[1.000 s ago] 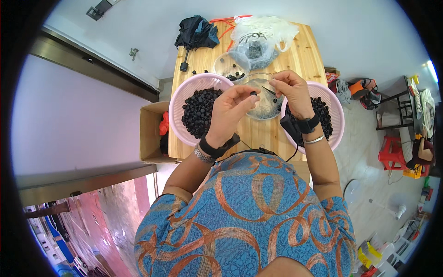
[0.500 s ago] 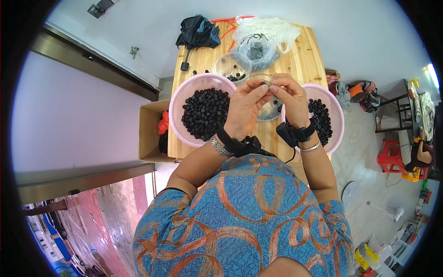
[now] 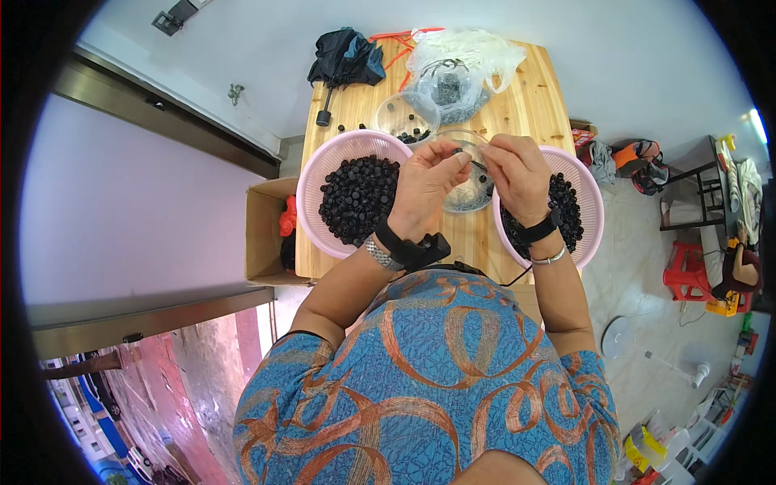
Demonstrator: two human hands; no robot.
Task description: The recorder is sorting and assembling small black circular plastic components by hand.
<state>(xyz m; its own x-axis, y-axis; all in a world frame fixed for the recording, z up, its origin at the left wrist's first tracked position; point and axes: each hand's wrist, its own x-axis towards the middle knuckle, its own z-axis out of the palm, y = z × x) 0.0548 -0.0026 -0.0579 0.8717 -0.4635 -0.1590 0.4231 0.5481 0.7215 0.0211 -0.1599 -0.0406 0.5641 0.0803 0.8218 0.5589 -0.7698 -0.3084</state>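
My left hand (image 3: pixel 427 182) is closed over the wooden table (image 3: pixel 529 105), pinching a small black cap (image 3: pixel 457 151) between thumb and fingers. Close beside it, my right hand (image 3: pixel 520 176) is also in a pinch; whatever is between its fingertips is too small to make out. Under both hands stands a round clear tub (image 3: pixel 467 198) with small pale and dark pieces in it. To the left, a pink basket (image 3: pixel 307 179) holds a heap of black caps (image 3: pixel 361 198). A second pink basket (image 3: pixel 596 202) with more black pieces (image 3: pixel 564 212) is partly covered by my right hand and wrist.
Behind the hands is another clear tub (image 3: pixel 388 109) with a few black pieces. Farther back lie a folded black umbrella (image 3: pixel 347 61) and a white plastic bag (image 3: pixel 477 52). A cardboard box (image 3: pixel 263 234) stands left of the table, a red stool (image 3: pixel 687 271) at the right.
My hands, fingertips together before, have moved slightly apart. The right hand has shifted right, and the black cap in my left fingers shows more plainly.
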